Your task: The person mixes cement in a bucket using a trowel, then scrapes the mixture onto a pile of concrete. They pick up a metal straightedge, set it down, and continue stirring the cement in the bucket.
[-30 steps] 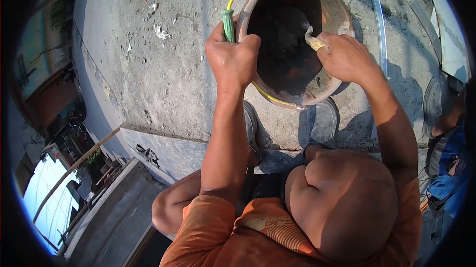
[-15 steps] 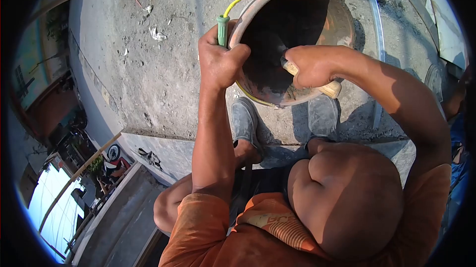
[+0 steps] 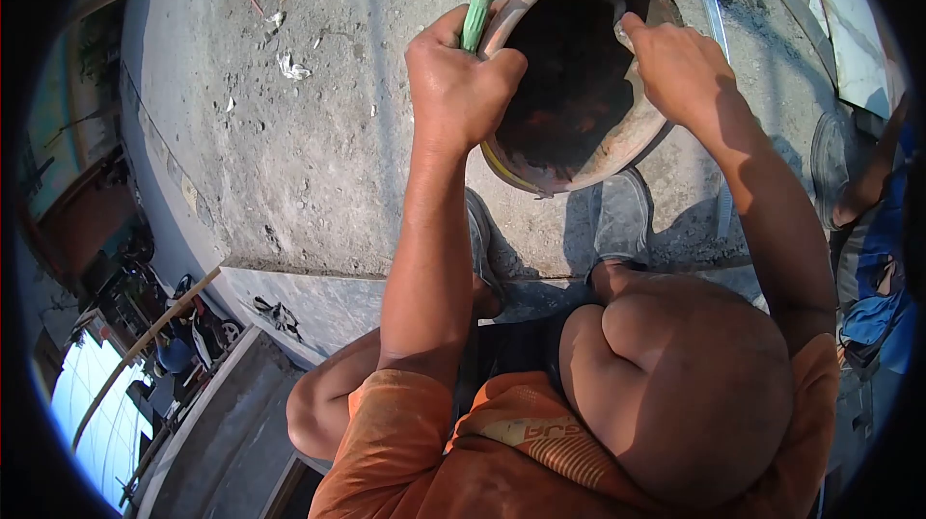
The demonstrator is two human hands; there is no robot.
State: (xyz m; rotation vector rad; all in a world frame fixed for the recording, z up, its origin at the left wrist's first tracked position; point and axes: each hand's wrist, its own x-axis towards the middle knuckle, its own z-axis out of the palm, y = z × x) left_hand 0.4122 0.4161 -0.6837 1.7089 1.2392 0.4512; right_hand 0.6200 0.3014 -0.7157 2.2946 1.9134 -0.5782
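A round bucket [image 3: 644, 141] with a dark, shadowed inside stands tilted on the rough concrete. My left hand [image 3: 463, 85] grips its left rim and the bucket's handle, a yellow wire with a green grip [image 3: 477, 19]. That green grip sticks up beside my thumb. Over the upper right of the opening, my right hand [image 3: 683, 70] is closed around the handle of a tool [image 3: 622, 33]. The tool's far end is lost in the dark inside the bucket, and what lies at the bottom is hard to make out.
A metal strip [image 3: 714, 17] lies right of the bucket. Farther right are pale tiles [image 3: 849, 27] and another person's shoe [image 3: 831, 167]. White scraps [image 3: 292, 67] and grit dot the concrete [image 3: 318, 152]. My shoe [image 3: 622, 215] is just below the bucket.
My right hand, with the tool, has moved up and right from the middle of the bucket. The bucket's rim and green grip have tilted to the right with my left hand.
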